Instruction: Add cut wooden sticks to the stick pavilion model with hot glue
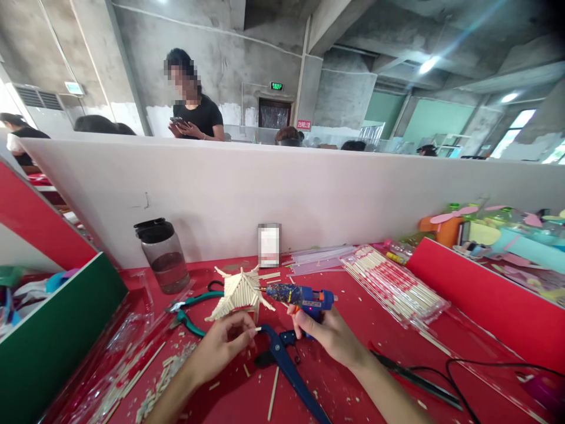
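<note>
My right hand point(324, 334) grips a blue glue gun point(304, 296), its nozzle pointing left at a small roof model made of wooden sticks point(241, 291). My left hand point(225, 344) is closed in a pinch on a short wooden stick point(257, 328) just below the model. Both hands hover over the red table point(353, 365). A blue-handled cutter point(286, 365) lies between my forearms.
Green-handled pliers point(194, 309) lie left of the model, a dark-lidded jar point(162, 256) behind them. Packs of chopsticks point(392, 285) sit to the right, stick offcuts point(163, 380) at front left. A black cable point(463, 371) runs right. A white partition point(309, 188) stands behind; a person beyond it looks at a phone.
</note>
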A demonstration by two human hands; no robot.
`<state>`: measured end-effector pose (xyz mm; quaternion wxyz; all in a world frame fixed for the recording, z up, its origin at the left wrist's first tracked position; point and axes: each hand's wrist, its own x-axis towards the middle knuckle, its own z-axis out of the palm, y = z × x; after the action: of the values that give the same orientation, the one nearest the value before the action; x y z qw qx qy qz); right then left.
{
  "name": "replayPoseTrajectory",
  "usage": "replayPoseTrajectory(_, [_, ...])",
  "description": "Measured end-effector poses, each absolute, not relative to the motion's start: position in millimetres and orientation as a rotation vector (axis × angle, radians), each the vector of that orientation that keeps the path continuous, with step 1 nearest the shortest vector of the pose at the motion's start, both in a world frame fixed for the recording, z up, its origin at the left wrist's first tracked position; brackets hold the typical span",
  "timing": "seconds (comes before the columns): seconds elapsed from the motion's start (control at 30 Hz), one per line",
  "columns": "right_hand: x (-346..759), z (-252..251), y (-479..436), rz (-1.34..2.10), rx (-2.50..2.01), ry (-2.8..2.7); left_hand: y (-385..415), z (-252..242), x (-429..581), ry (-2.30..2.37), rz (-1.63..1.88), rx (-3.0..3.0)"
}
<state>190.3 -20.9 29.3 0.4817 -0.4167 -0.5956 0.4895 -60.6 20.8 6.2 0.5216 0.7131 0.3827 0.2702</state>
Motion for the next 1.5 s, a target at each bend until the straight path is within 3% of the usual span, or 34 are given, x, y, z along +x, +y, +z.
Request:
replayPoseTrajectory(0.2, [181,23,-26,1.152,-1.073,-1.556,29,2,-84,0.897,0.535,1.787])
replayPoseTrajectory(0.8, [183,21,-27,0.454,-0.904,-2.057,30,15,-98,0.995,0.561,1.992])
replayPoseTrajectory(1.13, [194,11,-24,-0.057,-1.025,-2.16,26,10,-93,1.024,0.6,1.991])
replayPoseTrajectory(1.5, [205,-2,-34,-0.213,-1.145,-2.103,21,16,-86,0.99,0.639,1.925])
